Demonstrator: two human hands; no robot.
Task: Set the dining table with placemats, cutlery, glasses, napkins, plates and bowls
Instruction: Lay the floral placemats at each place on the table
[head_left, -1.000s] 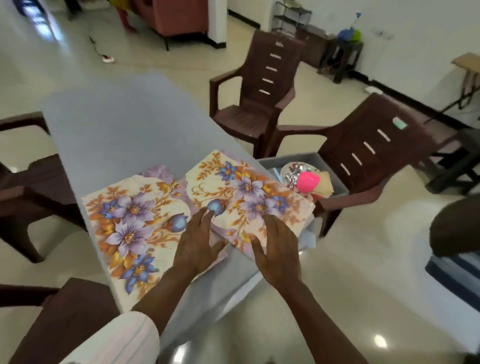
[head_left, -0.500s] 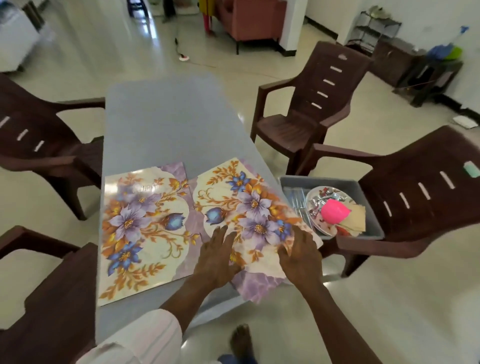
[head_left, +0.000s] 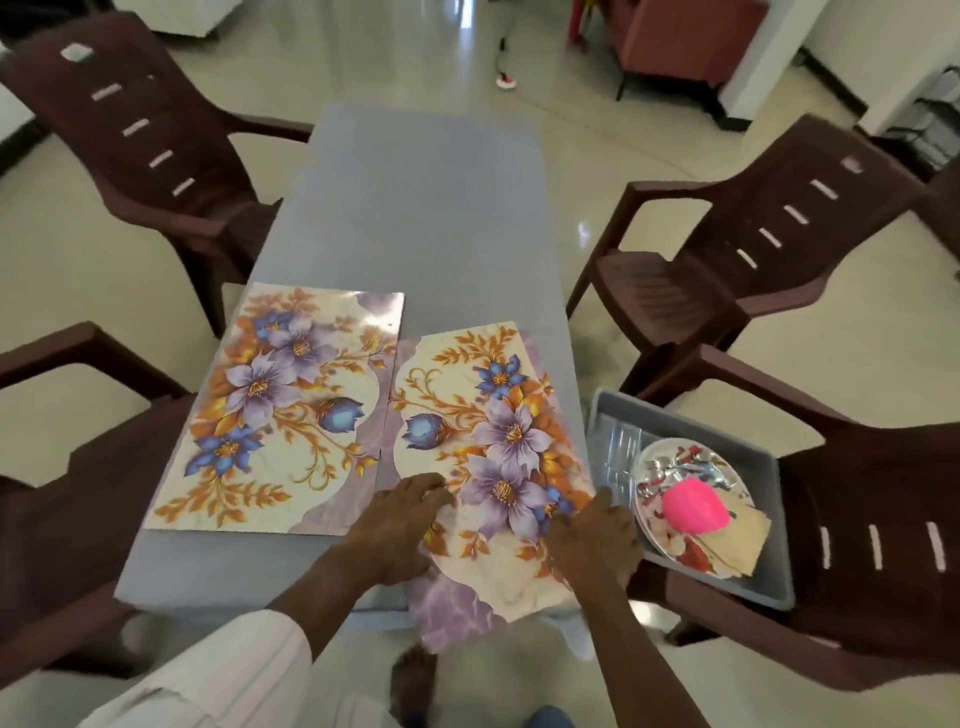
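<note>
Purple flower mat (head_left: 488, 441) lies on grey table's (head_left: 415, 208) near right corner, near end hanging off. L hand (head_left: 400, 525) & R hand (head_left: 592, 540) press it w/ flat, open fingers. A push toward the near edge could make it slip off.

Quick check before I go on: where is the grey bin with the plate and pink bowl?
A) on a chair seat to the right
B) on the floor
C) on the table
A: the bin sits on the seat of the chair to the right of the table, off the tabletop.
</note>
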